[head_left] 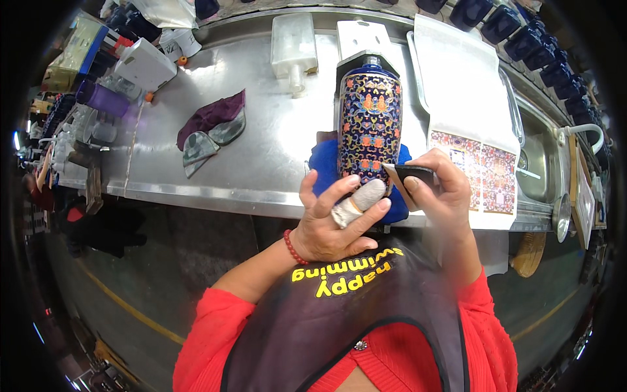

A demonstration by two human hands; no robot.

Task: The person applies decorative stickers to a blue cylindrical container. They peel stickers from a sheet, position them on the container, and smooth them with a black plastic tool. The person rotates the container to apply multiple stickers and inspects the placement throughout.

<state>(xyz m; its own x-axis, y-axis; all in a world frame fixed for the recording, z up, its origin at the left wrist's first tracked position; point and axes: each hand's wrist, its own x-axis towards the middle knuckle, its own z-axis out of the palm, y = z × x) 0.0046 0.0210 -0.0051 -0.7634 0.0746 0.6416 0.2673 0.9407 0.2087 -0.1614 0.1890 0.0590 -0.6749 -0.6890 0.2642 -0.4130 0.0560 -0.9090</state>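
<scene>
A dark blue bottle (pixel 370 121) with a colourful floral pattern lies on a blue cloth (pixel 323 164), its neck pointing away from me. My left hand (pixel 336 222) has its fingers spread at the bottle's near end, the fingertips touching or very close to it. One of its fingers wears a pale wrapped cover (pixel 358 204). In my right hand (pixel 447 186), a small flat black scraper (pixel 417 173) is pinched between thumb and fingers. Its pale edge is at the bottle's lower right side. My left hand partly hides the bottle's base.
Patterned decal sheets (pixel 499 176) and white paper (pixel 450 65) lie right of the bottle, beside a sink (pixel 539 173). A clear bottle (pixel 294 49) lies farther back. Purple and grey cloths (pixel 212 124) are on the metal table (pixel 157 170). Dark blue vessels (pixel 522 42) line the back right.
</scene>
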